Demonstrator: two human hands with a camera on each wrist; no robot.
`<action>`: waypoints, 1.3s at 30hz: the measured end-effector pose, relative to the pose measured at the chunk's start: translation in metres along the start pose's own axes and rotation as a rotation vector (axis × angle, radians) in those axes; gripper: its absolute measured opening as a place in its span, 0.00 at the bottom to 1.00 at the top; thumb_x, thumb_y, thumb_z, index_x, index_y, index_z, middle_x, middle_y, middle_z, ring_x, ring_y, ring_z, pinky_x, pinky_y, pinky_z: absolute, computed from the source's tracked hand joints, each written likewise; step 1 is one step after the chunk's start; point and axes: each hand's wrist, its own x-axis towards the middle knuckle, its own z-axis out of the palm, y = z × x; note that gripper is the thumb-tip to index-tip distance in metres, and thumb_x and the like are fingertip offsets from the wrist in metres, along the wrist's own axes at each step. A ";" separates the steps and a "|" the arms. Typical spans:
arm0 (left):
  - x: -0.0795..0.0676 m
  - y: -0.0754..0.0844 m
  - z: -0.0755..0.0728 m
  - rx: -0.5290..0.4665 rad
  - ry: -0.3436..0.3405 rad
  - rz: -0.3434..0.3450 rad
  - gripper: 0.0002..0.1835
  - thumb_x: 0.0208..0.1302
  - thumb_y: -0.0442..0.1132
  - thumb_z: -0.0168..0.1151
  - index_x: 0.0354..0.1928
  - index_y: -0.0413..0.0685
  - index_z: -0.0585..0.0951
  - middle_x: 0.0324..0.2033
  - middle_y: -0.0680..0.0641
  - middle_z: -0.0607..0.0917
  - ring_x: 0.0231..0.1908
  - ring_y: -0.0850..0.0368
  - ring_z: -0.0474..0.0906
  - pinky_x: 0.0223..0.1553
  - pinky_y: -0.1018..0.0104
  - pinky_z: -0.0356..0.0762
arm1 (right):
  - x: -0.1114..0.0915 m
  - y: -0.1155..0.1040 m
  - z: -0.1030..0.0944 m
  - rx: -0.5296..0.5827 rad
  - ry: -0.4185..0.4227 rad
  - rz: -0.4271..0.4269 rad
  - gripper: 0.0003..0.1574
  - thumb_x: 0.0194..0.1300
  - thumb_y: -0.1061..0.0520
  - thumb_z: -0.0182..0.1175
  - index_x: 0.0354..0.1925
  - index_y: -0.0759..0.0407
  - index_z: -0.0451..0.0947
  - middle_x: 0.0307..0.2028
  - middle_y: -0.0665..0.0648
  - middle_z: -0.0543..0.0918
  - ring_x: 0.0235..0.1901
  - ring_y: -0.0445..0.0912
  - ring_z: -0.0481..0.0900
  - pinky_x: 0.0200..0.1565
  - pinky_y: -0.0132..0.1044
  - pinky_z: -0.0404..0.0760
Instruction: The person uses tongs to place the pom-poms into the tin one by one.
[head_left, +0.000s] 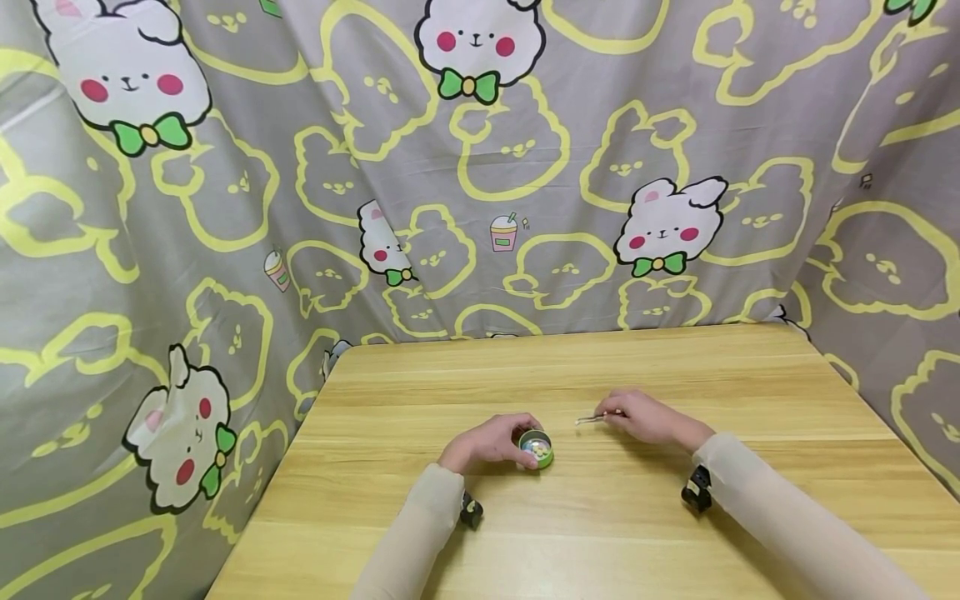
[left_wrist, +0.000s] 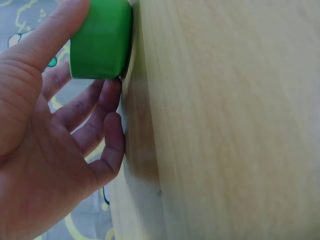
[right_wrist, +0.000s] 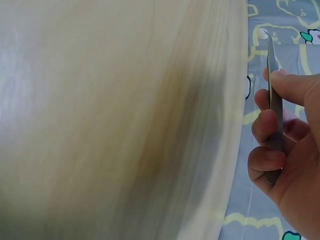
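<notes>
On the table, my left hand (head_left: 491, 439) grips a small round green container (head_left: 546, 461), thumb on the near side and fingers round the far side. Small pale and coloured pieces (head_left: 537, 448) lie inside it. The container's smooth green wall (left_wrist: 102, 42) fills the top of the left wrist view. To the right, my right hand (head_left: 643, 417) holds metal tweezers (right_wrist: 275, 120) between thumb and fingers, above the table. Their tips point left, towards the container but apart from it. A tiny white piece (right_wrist: 264, 33) sits at the tips.
The light wooden table (head_left: 600, 533) spreads around both hands. Behind it and along its sides hangs a grey curtain (head_left: 480, 250) with yellow outlines and white cartoon animals. Each wrist wears a small black device (head_left: 697, 490).
</notes>
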 end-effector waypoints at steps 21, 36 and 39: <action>0.001 0.000 0.001 -0.011 -0.002 -0.019 0.23 0.51 0.43 0.74 0.49 0.55 0.76 0.38 0.59 0.79 0.40 0.65 0.74 0.46 0.70 0.70 | 0.003 -0.024 -0.003 -0.006 0.013 -0.081 0.10 0.68 0.61 0.55 0.44 0.52 0.81 0.35 0.45 0.77 0.34 0.37 0.73 0.37 0.37 0.74; 0.001 0.000 0.000 -0.020 -0.006 -0.015 0.23 0.50 0.43 0.74 0.48 0.55 0.76 0.38 0.58 0.80 0.40 0.64 0.75 0.45 0.70 0.70 | 0.006 -0.036 -0.003 0.002 0.025 -0.125 0.10 0.67 0.62 0.57 0.43 0.52 0.82 0.34 0.43 0.77 0.31 0.36 0.71 0.34 0.33 0.73; 0.001 -0.001 0.000 -0.022 -0.006 -0.013 0.23 0.50 0.43 0.74 0.48 0.55 0.76 0.38 0.58 0.80 0.40 0.64 0.75 0.45 0.70 0.70 | 0.006 -0.040 -0.003 0.011 0.026 -0.135 0.10 0.68 0.61 0.56 0.44 0.53 0.82 0.35 0.46 0.77 0.32 0.36 0.72 0.34 0.34 0.73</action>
